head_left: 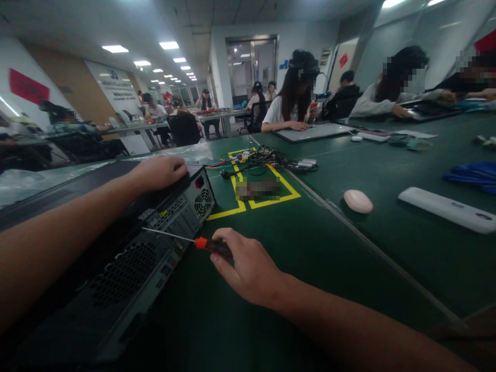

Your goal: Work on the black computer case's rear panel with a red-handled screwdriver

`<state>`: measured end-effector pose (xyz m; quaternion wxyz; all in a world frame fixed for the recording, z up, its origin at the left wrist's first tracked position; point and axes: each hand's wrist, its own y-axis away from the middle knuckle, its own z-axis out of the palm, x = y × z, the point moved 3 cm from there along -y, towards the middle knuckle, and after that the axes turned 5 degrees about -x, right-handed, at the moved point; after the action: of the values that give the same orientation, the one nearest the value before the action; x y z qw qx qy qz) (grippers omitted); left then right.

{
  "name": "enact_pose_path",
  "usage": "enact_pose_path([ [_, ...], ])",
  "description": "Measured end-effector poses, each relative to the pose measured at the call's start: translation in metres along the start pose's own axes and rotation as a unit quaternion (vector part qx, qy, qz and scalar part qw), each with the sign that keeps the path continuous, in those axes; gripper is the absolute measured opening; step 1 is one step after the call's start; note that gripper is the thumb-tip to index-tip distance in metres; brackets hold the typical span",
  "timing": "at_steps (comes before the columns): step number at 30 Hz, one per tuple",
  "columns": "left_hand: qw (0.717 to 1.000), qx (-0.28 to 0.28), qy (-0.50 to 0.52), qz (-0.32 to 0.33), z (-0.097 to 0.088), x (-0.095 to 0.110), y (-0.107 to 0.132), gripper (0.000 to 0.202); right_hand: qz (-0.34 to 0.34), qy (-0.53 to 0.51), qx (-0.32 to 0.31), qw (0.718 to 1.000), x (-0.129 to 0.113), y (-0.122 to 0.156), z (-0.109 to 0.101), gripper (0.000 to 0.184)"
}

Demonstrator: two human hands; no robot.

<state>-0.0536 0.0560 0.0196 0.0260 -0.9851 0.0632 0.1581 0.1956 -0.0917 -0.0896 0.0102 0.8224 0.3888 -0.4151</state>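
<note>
A black and grey desktop computer case [182, 213] lies on the green table at the left, its rear panel with vents and a fan grille facing me. On its top near the rear edge rests my left hand [157, 173], fingers bent and pressed down against it; some fingertips are hidden. My right hand [248, 266] is closed around the orange and black handle of a screwdriver [200, 243]. The long metal shaft points left, its tip at the rear panel beside the honeycomb vent. Whether the tip sits in a screw I cannot make out.
Beyond the case, tangled black cables [267, 155] lie by yellow tape markings [275, 202] and a blurred object [259, 189]. To the right are a pale pink oval object [358, 201], a white elongated device [445, 206] and blue fabric [473, 174]. Other people work across the table.
</note>
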Motion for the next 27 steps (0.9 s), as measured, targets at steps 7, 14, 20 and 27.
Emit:
enact_pose_path([
  [7, 1.000, -0.003, 0.004, -0.003, -0.0002, 0.0004, 0.0005, 0.049, -0.004, 0.003, 0.004, 1.000, 0.0010, 0.0000, 0.0000, 0.024],
  [14, 1.000, 0.001, -0.003, -0.006, 0.0001, 0.0000, 0.0003, 0.052, -0.009, 0.009, 0.001, 1.000, 0.0017, 0.0001, -0.0001, 0.025],
  [20, 1.000, 0.006, 0.006, 0.003, 0.0030, -0.0030, -0.0019, 0.052, -0.012, 0.007, 0.005, 1.000, 0.0027, 0.0004, 0.0006, 0.026],
  [27, 1.000, 0.010, 0.006, -0.002, 0.0047, -0.0043, -0.0032, 0.053, -0.017, 0.005, 0.012, 1.000, 0.0035, -0.0002, 0.0014, 0.024],
])
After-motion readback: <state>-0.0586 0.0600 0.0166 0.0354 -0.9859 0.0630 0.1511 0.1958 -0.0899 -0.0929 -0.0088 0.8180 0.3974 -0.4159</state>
